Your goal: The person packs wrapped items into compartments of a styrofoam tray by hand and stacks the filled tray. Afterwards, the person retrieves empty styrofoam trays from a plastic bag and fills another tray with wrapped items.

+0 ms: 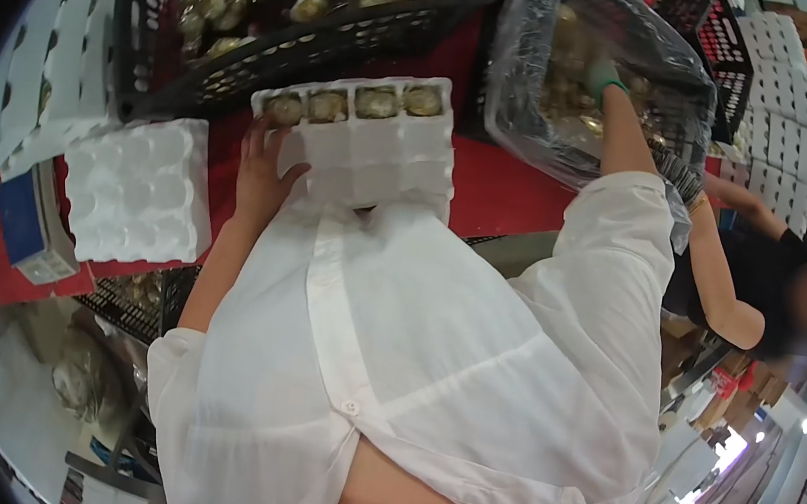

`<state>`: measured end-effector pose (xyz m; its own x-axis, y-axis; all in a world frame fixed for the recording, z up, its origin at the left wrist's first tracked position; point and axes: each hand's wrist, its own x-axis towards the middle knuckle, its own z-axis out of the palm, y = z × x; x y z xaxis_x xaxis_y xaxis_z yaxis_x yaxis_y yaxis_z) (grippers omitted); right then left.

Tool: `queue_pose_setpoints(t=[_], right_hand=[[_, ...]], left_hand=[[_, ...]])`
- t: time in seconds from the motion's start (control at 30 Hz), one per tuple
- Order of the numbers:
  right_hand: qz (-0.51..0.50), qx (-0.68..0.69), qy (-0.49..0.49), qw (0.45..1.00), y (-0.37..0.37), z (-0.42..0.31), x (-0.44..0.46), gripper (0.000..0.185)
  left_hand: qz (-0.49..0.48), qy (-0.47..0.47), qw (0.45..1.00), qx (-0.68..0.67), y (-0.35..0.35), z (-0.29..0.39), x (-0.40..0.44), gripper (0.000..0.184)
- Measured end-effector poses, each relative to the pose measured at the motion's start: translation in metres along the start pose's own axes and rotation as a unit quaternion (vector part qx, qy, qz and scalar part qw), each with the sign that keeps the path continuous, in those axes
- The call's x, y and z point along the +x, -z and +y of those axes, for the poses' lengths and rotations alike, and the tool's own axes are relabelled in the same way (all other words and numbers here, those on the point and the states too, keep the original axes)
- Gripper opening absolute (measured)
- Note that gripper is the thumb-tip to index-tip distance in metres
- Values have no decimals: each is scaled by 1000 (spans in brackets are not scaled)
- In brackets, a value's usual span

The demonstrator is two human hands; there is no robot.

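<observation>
A white moulded tray (374, 163) lies against my front, its far row holding several brownish-green, egg-like rounds (377, 103) in shiny wrap. The nearer pockets show none. My left hand (267, 170) rests on the tray's left end, thumb spread from the fingers, fingertips beside the leftmost round. On the right, my right hand (598, 76), in a green glove, reaches down into a crate lined with clear plastic (525, 86). More such rounds (569, 96) lie in there. The plastic and blur hide my right fingers.
A black crate (276, 60) with more rounds stands beyond the tray. Another white tray (139, 189) sits left, near a blue box (34, 222). Tray stacks (778, 117) rise at both sides. A person in dark clothing (747, 284) reaches toward the lined crate from the right.
</observation>
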<state>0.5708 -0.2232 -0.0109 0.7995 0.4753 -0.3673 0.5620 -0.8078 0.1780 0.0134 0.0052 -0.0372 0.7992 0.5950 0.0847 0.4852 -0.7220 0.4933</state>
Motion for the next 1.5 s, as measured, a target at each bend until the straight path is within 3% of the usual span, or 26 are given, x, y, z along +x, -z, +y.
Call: queue_pose_setpoints(t=[0.07,0.1,0.17,0.23,0.3,0.37,0.43,0.47,0.57,0.6,0.67,0.7,0.77,0.83,0.87,0.97,1.03,1.1,1.13,1.17,1.23,1.27,1.33,1.37,1.43,1.5], right_hand=[[-18,181,-5,983,17,1,-17,54],[-21,178,-2,984,20,6,-14,54],[54,148,66,985,28,15,-11,29],[167,261,76,948,54,20,-38,24],[292,252,92,918,117,-21,-115,21],[232,536,123,802,169,-58,-195,18],[204,547,250,772,168,-71,-222,18],[156,577,238,766,169,-99,-250,17],[65,552,287,780,134,-162,-286,18],[18,621,285,730,118,-180,-293,19],[-36,714,250,653,96,-215,-310,19],[-41,742,217,633,88,-227,-317,18],[-50,747,228,622,61,-232,-318,22],[-107,714,167,671,50,-235,-325,27],[-109,695,187,685,42,-232,-322,38],[-16,731,248,635,45,-235,-325,53],[-49,722,263,637,55,-233,-323,65],[-78,563,368,736,63,-235,-320,69],[-50,457,418,784,62,-236,-315,70],[-50,457,418,784,62,-237,-316,70],[-123,544,304,772,64,-244,-319,65],[-124,543,305,772,61,-248,-320,65],[-118,735,207,635,47,-258,-325,61],[-122,733,208,636,41,-260,-328,61],[-145,784,165,580,32,-263,-335,58],[-166,767,179,593,32,-261,-334,57]], left_hand=[[-2,4,998,-57,7,3,1,57],[-2,9,998,-58,8,2,1,57],[31,16,992,-120,11,1,-1,50],[36,34,990,-136,22,6,-1,46],[41,50,986,-151,35,13,0,42],[48,71,963,-257,51,25,4,36],[12,59,946,-318,60,43,14,35],[-23,54,926,-374,65,56,19,34],[-106,10,788,-607,77,107,34,49],[-102,13,790,-605,78,118,34,49],[-156,72,670,-722,80,129,34,56],[-151,116,657,-729,75,126,31,54],[-133,125,660,-728,70,116,25,52],[-119,131,662,-728,71,109,20,51],[-126,135,680,-709,75,107,17,48],[-164,125,730,-652,86,98,13,47],[-198,108,759,-611,97,98,13,48],[-231,40,861,-451,108,99,14,50],[-232,39,861,-450,106,98,12,50],[-195,44,860,-470,100,96,9,51],[-156,49,856,-490,89,93,5,52],[-110,40,852,-511,84,92,5,47],[-61,32,845,-530,84,91,3,42],[-79,72,837,-537,87,91,2,33],[-96,115,826,-544,88,90,-2,24],[-64,118,808,-573,84,87,-3,8]])
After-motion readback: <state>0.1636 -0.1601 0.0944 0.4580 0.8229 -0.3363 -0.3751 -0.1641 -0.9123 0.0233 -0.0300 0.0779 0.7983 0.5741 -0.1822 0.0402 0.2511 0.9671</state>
